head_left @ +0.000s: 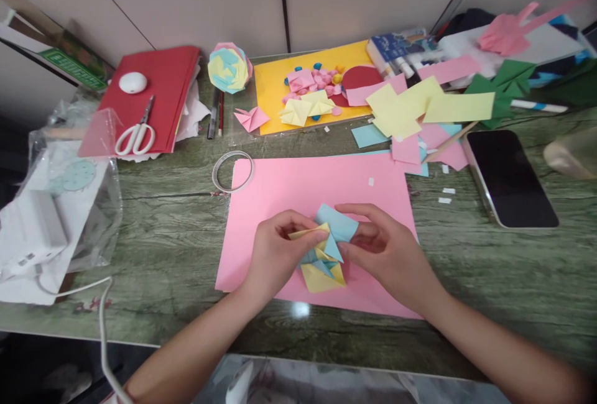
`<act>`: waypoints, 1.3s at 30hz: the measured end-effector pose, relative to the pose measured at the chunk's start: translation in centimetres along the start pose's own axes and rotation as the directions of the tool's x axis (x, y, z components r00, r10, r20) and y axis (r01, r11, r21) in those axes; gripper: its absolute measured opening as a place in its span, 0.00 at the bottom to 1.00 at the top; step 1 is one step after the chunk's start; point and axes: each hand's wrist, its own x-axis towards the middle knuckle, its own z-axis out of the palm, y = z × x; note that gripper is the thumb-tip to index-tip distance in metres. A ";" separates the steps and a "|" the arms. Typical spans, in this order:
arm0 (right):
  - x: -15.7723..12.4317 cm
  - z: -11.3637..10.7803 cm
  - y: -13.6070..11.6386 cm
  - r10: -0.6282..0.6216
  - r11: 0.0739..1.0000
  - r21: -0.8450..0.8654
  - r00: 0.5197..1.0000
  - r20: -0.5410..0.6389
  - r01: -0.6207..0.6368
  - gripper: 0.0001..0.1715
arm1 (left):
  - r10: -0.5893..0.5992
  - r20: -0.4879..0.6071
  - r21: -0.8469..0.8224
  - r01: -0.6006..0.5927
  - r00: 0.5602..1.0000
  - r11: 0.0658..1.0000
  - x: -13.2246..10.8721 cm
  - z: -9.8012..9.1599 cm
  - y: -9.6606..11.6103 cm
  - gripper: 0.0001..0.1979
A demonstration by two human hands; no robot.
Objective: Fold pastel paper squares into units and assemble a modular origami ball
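Over a pink sheet of paper (pixel 280 189), my left hand (pixel 282 245) pinches a yellow and blue folded-paper piece (pixel 321 275) between thumb and fingers. A light blue flap (pixel 336 222) of the piece sticks up between both hands. My right hand (pixel 387 252) closes its thumb and fingers on the blue paper from the right. Parts of the folds are hidden behind my fingers. A roll of tape (pixel 252 172) lies at the sheet's upper left corner.
White-handled scissors (pixel 136 138) rest on a red folder (pixel 180 74) at the left. A finished paper ball (pixel 228 68) stands at the back. Loose yellow slips (pixel 396 109) lie back right, near a phone (pixel 510 177). A white cable (pixel 103 323) hangs over the front edge.
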 end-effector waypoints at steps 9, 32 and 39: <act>-0.1 0.0 -0.3 0.052 0.999 -0.005 0.998 -0.026 -0.052 0.24 | 0.056 -0.066 0.023 -0.055 0.996 0.998 -0.3 0.2 0.1 0.08; -0.1 0.2 0.1 0.023 0.999 -0.030 1.000 -0.008 -0.023 0.23 | 0.076 -0.074 0.018 -0.075 0.994 0.997 -0.7 0.8 -0.1 0.09; 0.0 0.4 0.5 -0.014 1.000 -0.017 0.999 -0.049 0.013 0.25 | 0.061 -0.026 -0.005 -0.061 0.998 0.998 -0.7 0.7 0.0 0.09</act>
